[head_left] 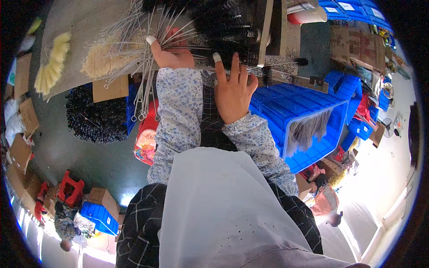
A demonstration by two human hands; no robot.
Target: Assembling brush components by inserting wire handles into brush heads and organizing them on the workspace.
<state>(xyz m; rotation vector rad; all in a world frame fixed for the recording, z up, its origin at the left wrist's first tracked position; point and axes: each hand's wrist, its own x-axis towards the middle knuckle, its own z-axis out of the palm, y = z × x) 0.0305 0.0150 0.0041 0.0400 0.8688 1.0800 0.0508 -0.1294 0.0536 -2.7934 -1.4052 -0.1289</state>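
Note:
My left hand [174,57] is closed around a fanned bunch of twisted wire stems [147,56] with small loops at their ends. A white cover sits on its thumb tip. My right hand [234,91] is spread with fingers stretched toward the dark bristles and machine parts [223,33] at the bench edge. One of its fingertips also wears a white cover, and nothing shows in its grasp. Just right of it, a small black wire brush [267,76] hangs at the edge. Another black-tipped brush [301,61] sticks out farther right.
Yellow brushes [56,62] and pale bristle material [107,58] lie on the bench at left. Below stands a large pile of black brushes [96,116]. A blue crate [290,120] at right holds wire stems [308,129]. Two people sit in the background, near a red stool [70,187].

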